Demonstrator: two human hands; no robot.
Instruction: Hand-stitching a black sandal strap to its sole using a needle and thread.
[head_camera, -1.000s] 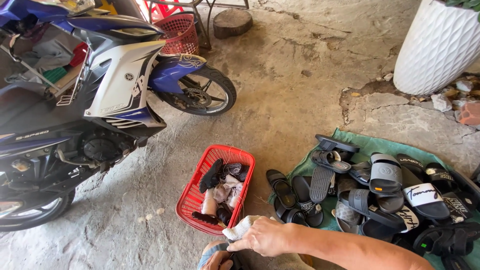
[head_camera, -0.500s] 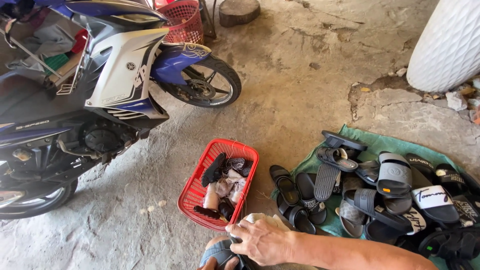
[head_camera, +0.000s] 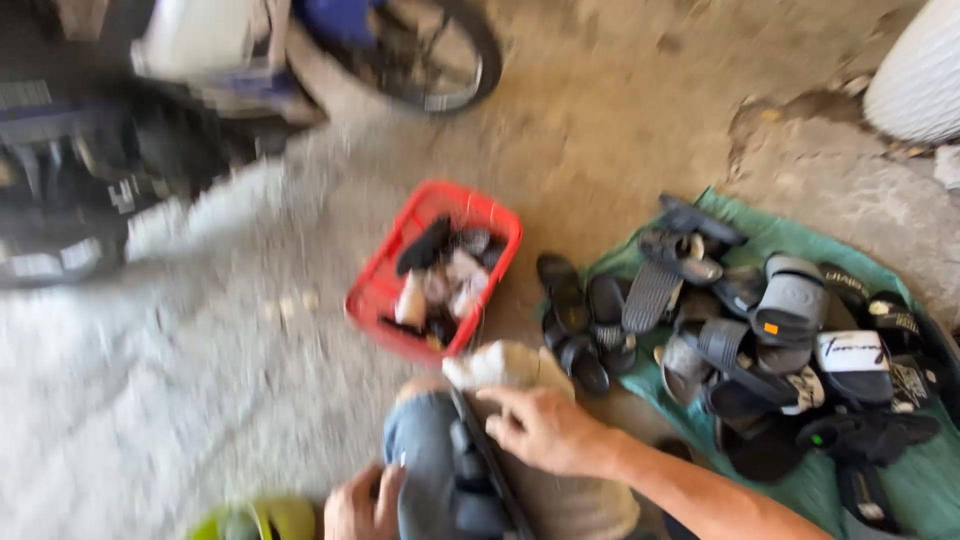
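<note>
The view is motion-blurred. My right hand (head_camera: 545, 430) rests on a pale cloth (head_camera: 520, 375) over my knee and presses a black sandal (head_camera: 480, 480) that lies on my lap. My left hand (head_camera: 362, 505) grips my jeans-clad knee (head_camera: 420, 460) at the bottom edge, close to the sandal's side; whether it touches the sandal I cannot tell. Just beyond my knee stands a red plastic basket (head_camera: 385, 300) with dark and pale odds and ends in it.
A heap of black, grey and white sandals (head_camera: 760, 340) lies on a green cloth (head_camera: 790, 240) at the right. A motorbike (head_camera: 200, 100) stands at the upper left. A white ribbed pot (head_camera: 920, 70) is at the top right. A yellow-green object (head_camera: 260, 518) is at the bottom.
The camera has tipped down and closer, so the motorbike slid up and left. My right hand stays on the cloth and sandal; my left hand has come more into view at the knee.
</note>
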